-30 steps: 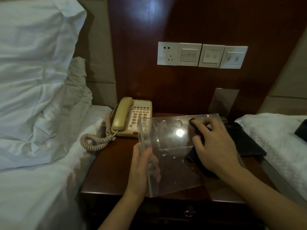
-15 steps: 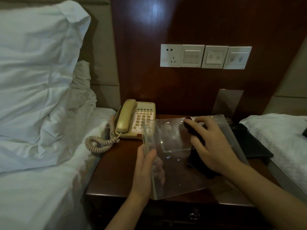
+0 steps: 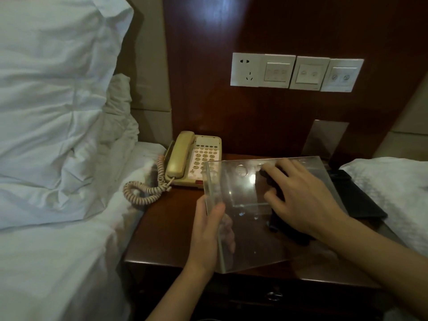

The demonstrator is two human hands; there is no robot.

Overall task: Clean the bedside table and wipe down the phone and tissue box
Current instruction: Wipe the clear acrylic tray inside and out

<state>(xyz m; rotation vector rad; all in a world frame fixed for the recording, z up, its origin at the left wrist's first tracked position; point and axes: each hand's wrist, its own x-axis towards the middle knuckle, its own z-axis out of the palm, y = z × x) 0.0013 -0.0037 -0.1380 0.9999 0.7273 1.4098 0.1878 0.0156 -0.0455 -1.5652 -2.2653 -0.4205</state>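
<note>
Clear acrylic tissue box cover (image 3: pixel 245 230) held tilted above the front of the dark wooden bedside table (image 3: pixel 166 230), just right of the cream corded phone (image 3: pixel 193 159). The left hand (image 3: pixel 207 230) grips the cover's near-left corner, thumb on the upper face and fingers curled beneath, seen through the plastic. The right hand (image 3: pixel 303 200) lies spread on the upper face, pressing a dark cloth (image 3: pixel 273 181) against it. The cover appears rigid, light and smooth; it is likely slippery and prone to scratches or cracking, so an edge or corner grip, with the opposite hand bracing, seems safest. No brand, label or legible writing shows on the cover; the phone's keypad markings and the symbols on the wall switch panels (image 3: pixel 296 72) are too blurred to read.
</note>
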